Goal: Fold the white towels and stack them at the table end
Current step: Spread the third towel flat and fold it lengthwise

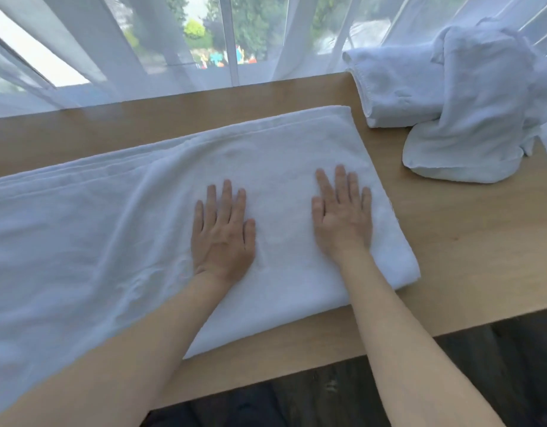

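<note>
A large white towel (118,229) lies lengthwise across the wooden table (469,241), folded along its length, its right end near the middle of the table. My left hand (223,232) and my right hand (343,217) press flat on its right part, palms down, fingers straight and spread, about a hand's width apart. At the far right end of the table sits a folded white towel (398,87), and a crumpled white towel (481,112) is heaped partly on top of it and drapes down toward me.
Sheer white curtains (142,57) and a window run along the far edge of the table. The table's near edge crosses the lower right, with dark floor (497,365) below it. Bare wood shows to the right of the flat towel.
</note>
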Demonstrator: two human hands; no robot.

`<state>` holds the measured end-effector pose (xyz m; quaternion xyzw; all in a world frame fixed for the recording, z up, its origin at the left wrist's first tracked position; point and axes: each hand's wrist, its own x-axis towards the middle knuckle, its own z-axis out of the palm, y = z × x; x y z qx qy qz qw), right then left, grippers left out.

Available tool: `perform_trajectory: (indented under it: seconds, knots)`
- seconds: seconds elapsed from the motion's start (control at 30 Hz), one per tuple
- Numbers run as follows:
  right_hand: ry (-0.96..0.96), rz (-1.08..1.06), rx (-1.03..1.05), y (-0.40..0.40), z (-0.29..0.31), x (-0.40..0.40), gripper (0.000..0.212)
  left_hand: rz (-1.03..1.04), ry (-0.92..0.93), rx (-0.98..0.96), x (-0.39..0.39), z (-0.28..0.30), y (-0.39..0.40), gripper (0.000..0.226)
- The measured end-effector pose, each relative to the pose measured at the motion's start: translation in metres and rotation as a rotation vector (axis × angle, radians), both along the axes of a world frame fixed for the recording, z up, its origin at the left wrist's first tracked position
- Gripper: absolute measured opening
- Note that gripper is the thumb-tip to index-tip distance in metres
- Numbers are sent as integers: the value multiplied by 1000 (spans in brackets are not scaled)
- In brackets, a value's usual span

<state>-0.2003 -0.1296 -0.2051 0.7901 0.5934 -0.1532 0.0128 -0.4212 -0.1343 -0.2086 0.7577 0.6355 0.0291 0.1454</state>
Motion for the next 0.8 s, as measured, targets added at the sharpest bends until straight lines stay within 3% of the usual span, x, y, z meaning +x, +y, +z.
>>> perform_trajectory:
  seconds: [0.07,0.2,0.33,0.37,0.43,0.5,0.53,0.63,0.7,0.8]
  knots:
    - [18,-87,87,-18,1,1,58,-53,43,-49,-2,-3,-46,67]
    - [37,290,62,-82,-1,-2,60,-72,102,-29,-2,-15,-55,72]
    - [-18,-98,-10,-67,3,30,61,-75,115,-35,0,-15,-56,71]
    - [4,-69,39,-66,5,16,62,-74,116,-47,-1,-14,-57,71]
    - [47,212,94,-81,4,-21,62,-82,108,-42,-2,-14,-58,71]
    - [42,418,43,-93,-3,-21,62,-85,108,-29,-1,-15,-56,71]
    - [33,382,3,-90,-4,-5,62,-93,102,-39,-2,-15,-56,71]
    - [-60,15,-95,-77,-1,43,63,-93,98,-50,-5,-15,-58,70]
    - [-114,-103,-88,-76,6,35,66,-110,75,-84,-5,-13,-56,71]
    - [17,209,35,-90,9,-29,64,-168,-5,-116,-17,-9,-55,71]
